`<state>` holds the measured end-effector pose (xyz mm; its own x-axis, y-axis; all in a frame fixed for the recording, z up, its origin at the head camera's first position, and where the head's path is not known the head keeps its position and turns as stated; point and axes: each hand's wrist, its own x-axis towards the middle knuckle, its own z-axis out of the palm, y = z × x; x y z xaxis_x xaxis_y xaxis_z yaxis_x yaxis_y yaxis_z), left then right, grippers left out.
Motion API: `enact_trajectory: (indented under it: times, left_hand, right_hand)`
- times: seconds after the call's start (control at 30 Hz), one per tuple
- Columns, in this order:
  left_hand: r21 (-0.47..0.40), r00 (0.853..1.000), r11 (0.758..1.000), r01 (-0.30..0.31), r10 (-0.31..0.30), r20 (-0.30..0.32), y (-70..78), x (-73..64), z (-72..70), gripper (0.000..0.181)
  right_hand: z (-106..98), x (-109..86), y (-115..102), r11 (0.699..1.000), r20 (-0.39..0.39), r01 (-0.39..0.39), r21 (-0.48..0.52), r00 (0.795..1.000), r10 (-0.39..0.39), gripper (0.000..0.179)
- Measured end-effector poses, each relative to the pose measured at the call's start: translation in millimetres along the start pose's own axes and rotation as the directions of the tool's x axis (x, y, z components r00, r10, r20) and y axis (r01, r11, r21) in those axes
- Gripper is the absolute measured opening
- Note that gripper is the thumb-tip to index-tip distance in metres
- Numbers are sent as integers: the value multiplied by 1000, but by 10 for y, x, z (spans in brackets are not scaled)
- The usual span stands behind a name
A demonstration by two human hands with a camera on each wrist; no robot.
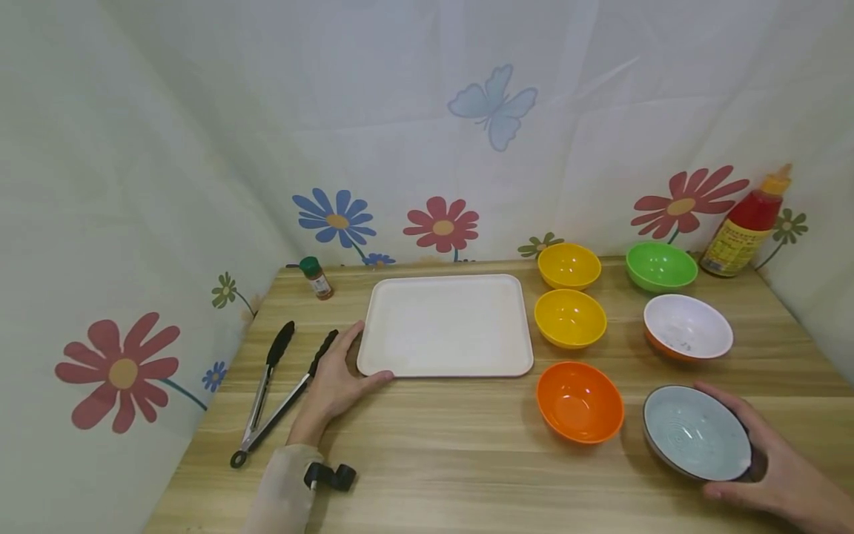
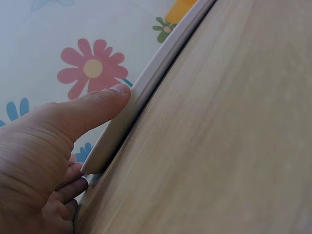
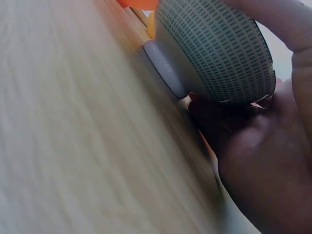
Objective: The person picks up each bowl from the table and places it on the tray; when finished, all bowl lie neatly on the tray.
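Observation:
My left hand spans the near left corner of a white rectangular tray. Its thumb lies at the tray's front edge and the other fingers reach along the left side. In the left wrist view that thumb rests against the tray's rim. At the right, my right hand grips a grey-blue bowl from its right side, thumb at the near side and fingers at the far side. The right wrist view shows the bowl's green-dashed outside and its foot close over the table.
Left of the tray lie spread tongs and a green-capped spice jar. Two yellow bowls, an orange bowl, a green bowl and a white-lined bowl stand right of it. A red sauce bottle stands behind.

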<state>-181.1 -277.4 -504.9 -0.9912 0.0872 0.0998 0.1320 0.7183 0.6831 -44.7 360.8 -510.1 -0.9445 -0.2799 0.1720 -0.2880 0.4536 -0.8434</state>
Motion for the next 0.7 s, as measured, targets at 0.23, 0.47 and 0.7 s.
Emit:
enact_trajectory:
  times: [0.23, 0.47, 0.7]
  left_hand:
    - [-8, 1000, 1000, 2, -2, -2, 16, -7, -1, 124]
    - [-1, 1000, 1000, 5, -5, 6, 45, -12, 7, 123]
    - [14, 1000, 1000, -9, 8, 14, 88, -20, 0, 124]
  right_hand:
    - [3, 23, -28, 998, -30, -63, -20, 998, 62, 120]
    - [-8, -1, -16, 996, -75, -67, -56, 995, 63, 115]
    - [-92, 51, -64, 995, -132, -74, -66, 989, 65, 117]
